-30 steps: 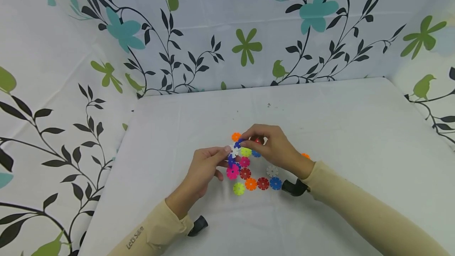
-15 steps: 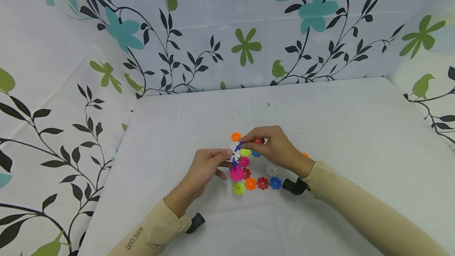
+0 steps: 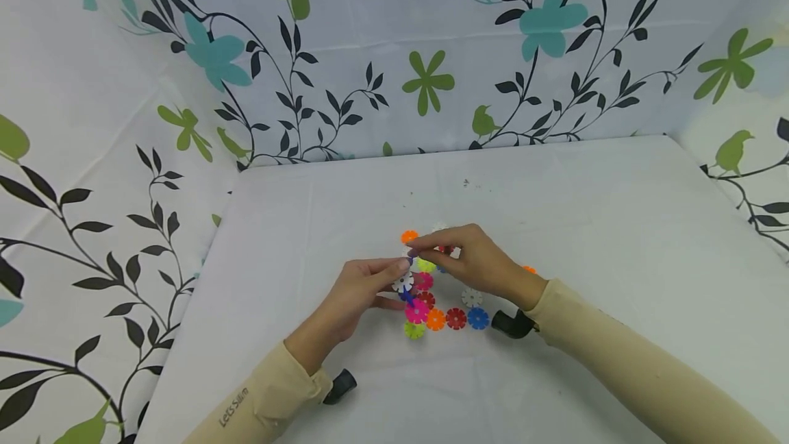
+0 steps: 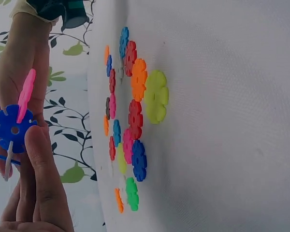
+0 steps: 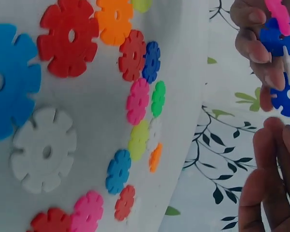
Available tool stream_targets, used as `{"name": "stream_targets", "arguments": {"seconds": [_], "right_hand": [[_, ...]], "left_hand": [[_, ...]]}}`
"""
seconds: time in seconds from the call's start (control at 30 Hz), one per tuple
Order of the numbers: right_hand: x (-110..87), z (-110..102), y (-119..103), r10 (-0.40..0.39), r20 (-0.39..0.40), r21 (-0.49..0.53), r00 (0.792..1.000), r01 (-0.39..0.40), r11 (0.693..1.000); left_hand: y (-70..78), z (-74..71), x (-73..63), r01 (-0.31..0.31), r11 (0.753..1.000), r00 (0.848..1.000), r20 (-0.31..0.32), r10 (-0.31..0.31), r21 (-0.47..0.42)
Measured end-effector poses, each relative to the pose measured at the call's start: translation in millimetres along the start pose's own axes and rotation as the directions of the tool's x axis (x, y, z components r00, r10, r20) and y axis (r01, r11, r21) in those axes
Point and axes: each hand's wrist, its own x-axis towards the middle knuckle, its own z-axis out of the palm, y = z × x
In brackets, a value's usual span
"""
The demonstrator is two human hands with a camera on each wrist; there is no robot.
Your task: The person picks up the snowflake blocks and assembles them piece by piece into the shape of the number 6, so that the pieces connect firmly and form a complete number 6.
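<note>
Between my two hands is a short chain of interlocking notched plastic discs, raised off the table. It runs from a pink disc (image 3: pixel 417 311) through a blue disc (image 4: pixel 14 129) and a white disc (image 3: pixel 403 283) to a second blue disc (image 5: pixel 289 96). My left hand (image 3: pixel 354 290) pinches the chain around the white disc, its thumb beside the first blue one in the left wrist view. At the far end, my right hand (image 3: pixel 471 255) has thumb and fingertips at the second blue disc, pinching it; in the head view those fingers mostly cover that disc.
Several loose discs lie flat on the white-covered table (image 3: pixel 308 218) beneath and beyond my hands. Among them are a lime disc (image 3: pixel 414 330), an orange disc (image 3: pixel 435 319), a red disc (image 3: pixel 456 318) and a light blue disc (image 3: pixel 478 318). A leaf-patterned cloth (image 3: pixel 345 40) hangs behind.
The pink end of the chain has swung down and to the right, toward the lime disc. My right hand has shifted slightly down and left, staying at the chain's upper end.
</note>
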Motion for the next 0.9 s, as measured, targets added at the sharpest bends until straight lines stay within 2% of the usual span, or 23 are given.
{"name": "stream_targets", "arguments": {"seconds": [0.1, 0.17, 0.23, 0.33, 0.4, 0.5, 0.73, 0.9], "right_hand": [[-1.6, -4.2, 5.3, 0.092, -0.001, -0.048, 0.996, -0.092, 0.995], [-3.5, -8.1, 12.3, 0.177, -0.003, -0.1, 0.984, -0.177, 0.979], [-6.1, -12.1, 20.8, 0.267, -0.003, -0.175, 0.964, -0.263, 0.949], [-11.3, -18.2, 30.3, 0.377, 0.014, -0.302, 0.926, -0.356, 0.884], [-14.4, -21.5, 34.8, 0.423, 0.038, -0.384, 0.905, -0.378, 0.842], [-17.7, -25.0, 37.9, 0.45, 0.073, -0.45, 0.89, -0.373, 0.811], [-18.1, -27.0, 34.2, 0.487, 0.091, -0.49, 0.869, -0.387, 0.781], [-16.6, -23.5, 36.1, 0.473, 0.094, -0.525, 0.876, -0.36, 0.771]], "left_hand": [[-2.8, -1.7, 1.4, -0.001, 1.0, 1.0, -0.028, 0.001, -0.014], [-3.9, -3.1, 1.9, 0.0, 1.0, 0.999, -0.049, -0.002, -0.027], [-5.4, -4.9, 2.8, 0.001, 0.999, 0.998, -0.059, -0.004, -0.045], [-6.7, -7.1, 3.6, -0.009, 0.997, 0.998, -0.062, 0.004, -0.079], [-7.8, -8.4, 4.5, -0.012, 0.995, 0.998, -0.061, 0.006, -0.104], [-7.9, -9.1, 4.7, -0.011, 0.992, 0.998, -0.067, 0.003, -0.129], [-7.4, -9.6, 4.8, -0.011, 0.983, 0.997, -0.083, -0.004, -0.184], [-7.3, -9.7, 3.3, -0.019, 0.982, 0.997, -0.077, 0.004, -0.188]]}}
